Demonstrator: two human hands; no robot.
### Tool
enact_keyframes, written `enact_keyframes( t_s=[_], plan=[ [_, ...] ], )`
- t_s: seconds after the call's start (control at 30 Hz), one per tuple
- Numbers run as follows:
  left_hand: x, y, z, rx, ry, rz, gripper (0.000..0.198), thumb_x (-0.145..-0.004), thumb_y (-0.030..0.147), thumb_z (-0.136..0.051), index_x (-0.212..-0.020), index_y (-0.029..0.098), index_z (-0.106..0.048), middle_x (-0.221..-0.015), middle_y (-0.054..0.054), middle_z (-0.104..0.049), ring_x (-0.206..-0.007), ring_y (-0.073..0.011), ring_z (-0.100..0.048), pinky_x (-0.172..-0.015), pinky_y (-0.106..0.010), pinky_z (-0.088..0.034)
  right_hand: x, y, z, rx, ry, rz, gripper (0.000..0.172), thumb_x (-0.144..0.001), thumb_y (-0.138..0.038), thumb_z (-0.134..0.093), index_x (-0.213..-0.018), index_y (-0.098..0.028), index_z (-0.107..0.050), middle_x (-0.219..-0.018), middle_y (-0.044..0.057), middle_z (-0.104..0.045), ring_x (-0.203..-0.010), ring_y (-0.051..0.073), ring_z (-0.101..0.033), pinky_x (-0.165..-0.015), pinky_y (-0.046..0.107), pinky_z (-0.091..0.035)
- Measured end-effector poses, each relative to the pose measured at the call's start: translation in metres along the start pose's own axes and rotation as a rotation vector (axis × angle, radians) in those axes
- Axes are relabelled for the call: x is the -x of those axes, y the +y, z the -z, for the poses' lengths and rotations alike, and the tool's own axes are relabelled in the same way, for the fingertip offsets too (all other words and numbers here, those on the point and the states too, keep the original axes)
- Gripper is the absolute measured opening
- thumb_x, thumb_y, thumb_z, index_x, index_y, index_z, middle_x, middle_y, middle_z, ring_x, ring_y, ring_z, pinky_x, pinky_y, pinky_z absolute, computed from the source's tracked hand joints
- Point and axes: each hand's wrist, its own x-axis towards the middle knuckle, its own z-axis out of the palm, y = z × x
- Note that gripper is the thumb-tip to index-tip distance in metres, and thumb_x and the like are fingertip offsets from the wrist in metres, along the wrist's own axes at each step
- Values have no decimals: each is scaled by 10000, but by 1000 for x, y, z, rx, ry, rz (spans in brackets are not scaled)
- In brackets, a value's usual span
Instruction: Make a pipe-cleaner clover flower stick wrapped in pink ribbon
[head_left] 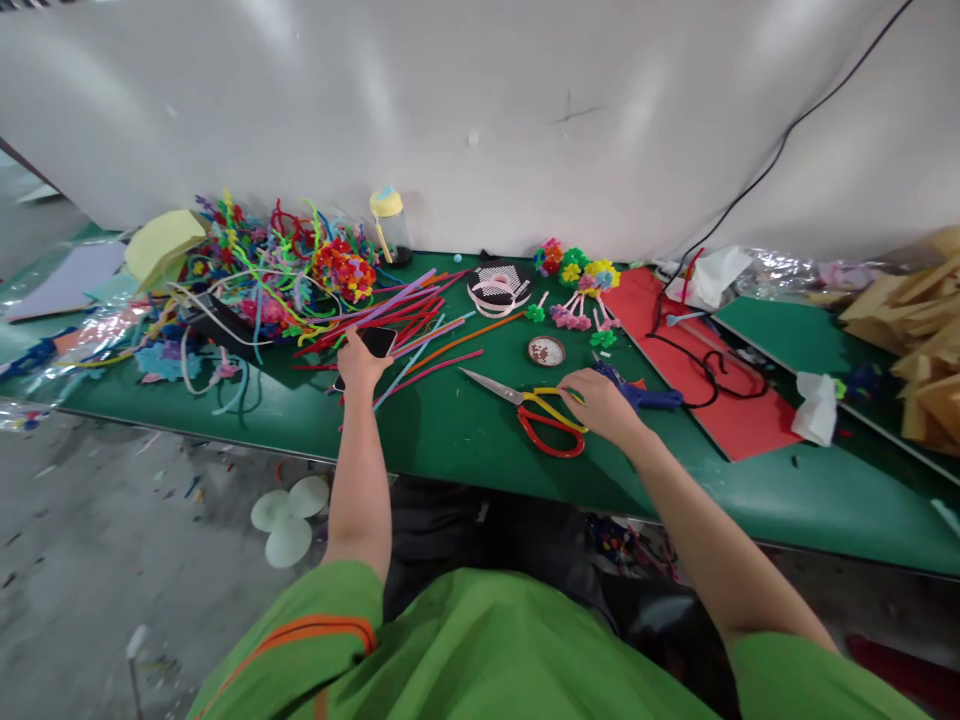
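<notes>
My left hand (361, 364) lies across a dark phone (380, 342), its fingers closed around it among a spread of pipe cleaners (427, 343) in red, purple, blue and orange. Part of the phone is hidden under the hand. On the green table my right hand (602, 404) pinches the yellow handle of a large pair of scissors (551, 441). The blades point left and look slightly parted; the other handle loop is red-orange. Just behind the right hand, partly covered by it, is a blue glue gun (658, 399) with a black cord.
A heap of colourful pipe cleaners (277, 265) fills the left. Behind are a yellow-lidded bottle (388, 225), a white ribbon roll (499, 288), a small round dish (546, 351) and pipe-cleaner flowers (574, 316). Red sheet (739, 425) and brown paper (911, 340) lie right.
</notes>
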Motion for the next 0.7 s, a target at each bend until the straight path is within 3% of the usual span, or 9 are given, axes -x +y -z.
enact_keyframes(
  t_s=[0.13, 0.27, 0.4, 0.47, 0.53, 0.6, 0.7],
  plan=[
    [1, 0, 0, -9, 39, -26, 831, -583, 385, -695, -1271, 168, -283, -1078, -143, -586, -1032, -321, -549, -844, -404, -453, 7, -11, -13, -30, 38, -25, 184, -820, -185, -460, -794, -157, -640, -821, 108, -670, -824, 233, -596, -731, 384, -491],
    [0, 1, 2, -44, -18, -34, 814, -605, 368, -686, -1285, 177, -281, -1057, -149, -589, -1025, -321, -552, -858, -416, -437, 6, -20, -24, -76, 61, -40, 160, -816, -182, -474, -797, -163, -632, -847, 106, -672, -830, 231, -601, -718, 385, -496],
    [6, 11, 1, -93, -8, -35, 735, -653, 366, -660, -1277, 173, -325, -1208, -191, -496, -1156, -353, -454, -967, -518, -323, -2, -28, -33, -88, 59, -38, 159, -812, -168, -469, -785, -176, -626, -836, 98, -668, -821, 225, -600, -711, 376, -494],
    [11, 22, -2, -86, 75, -136, 589, -707, 310, -609, -1240, 182, -391, -1338, -179, -379, -1247, -349, -349, -1002, -524, -282, -9, -31, -36, -87, 58, -36, 166, -810, -164, -464, -780, -175, -627, -828, 99, -664, -820, 226, -597, -720, 378, -488],
    [16, 36, -7, -35, 121, -315, 398, -768, 230, -521, -1160, 178, -483, -1291, -138, -430, -1208, -288, -395, -1015, -438, -306, -18, -35, -38, -85, 64, -29, 175, -810, -166, -458, -789, -173, -632, -838, 107, -662, -836, 232, -591, -739, 388, -478],
    [19, 51, -13, 3, 44, -468, 278, -790, 150, -449, -1045, 172, -559, -1161, -115, -517, -1094, -233, -479, -958, -353, -373, -29, -39, -40, -89, 71, -10, 188, -814, -171, -448, -811, -173, -637, -850, 111, -662, -855, 238, -584, -762, 399, -467],
    [22, 70, -23, -33, -29, -474, 290, -785, 94, -408, -1020, 142, -570, -1038, -131, -558, -1009, -251, -507, -874, -366, -416, -46, -45, -45, -103, 79, 31, 199, -820, -173, -438, -840, -176, -637, -868, 108, -665, -867, 237, -576, -783, 401, -457]
  ],
)
